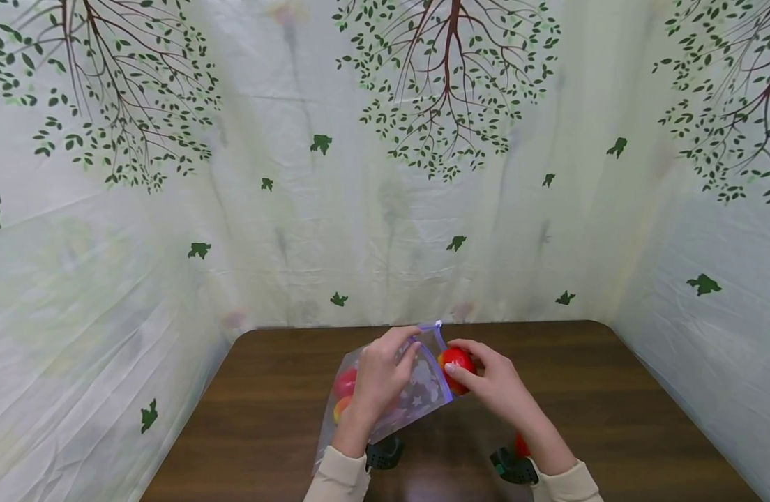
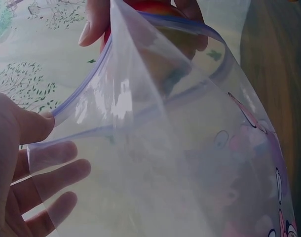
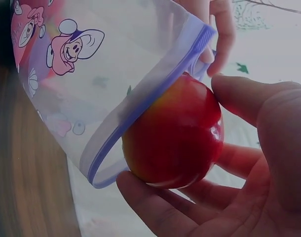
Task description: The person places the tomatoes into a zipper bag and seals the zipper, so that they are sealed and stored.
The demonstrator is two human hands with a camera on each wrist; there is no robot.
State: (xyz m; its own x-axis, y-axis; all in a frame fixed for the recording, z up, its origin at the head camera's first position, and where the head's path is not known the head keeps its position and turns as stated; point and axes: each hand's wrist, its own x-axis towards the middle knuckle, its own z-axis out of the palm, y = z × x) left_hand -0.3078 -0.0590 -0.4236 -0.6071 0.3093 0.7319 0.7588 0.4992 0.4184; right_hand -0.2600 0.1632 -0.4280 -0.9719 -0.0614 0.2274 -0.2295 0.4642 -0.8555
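Note:
My left hand (image 1: 379, 380) pinches the edge of a clear zip bag (image 1: 425, 394) near its purple zip mouth. In the left wrist view the thumb lies at the zip and the other fingers show through the film. A shiny red apple (image 3: 177, 133) with a yellowish side is held in the fingers of my right hand (image 1: 501, 387). The apple sits right at the gaping mouth, partly behind the purple rim. Inside the bag, left of my left hand, show a red round fruit (image 1: 345, 383) and a yellow-orange one (image 1: 340, 408), both partly hidden.
Beneath the hands is a dark brown wooden table (image 1: 266, 404). Another red object (image 1: 521, 445) shows beside my right wrist, mostly hidden by the forearm. Behind the table hangs a pale curtain (image 1: 385, 230) printed with trees and leaves.

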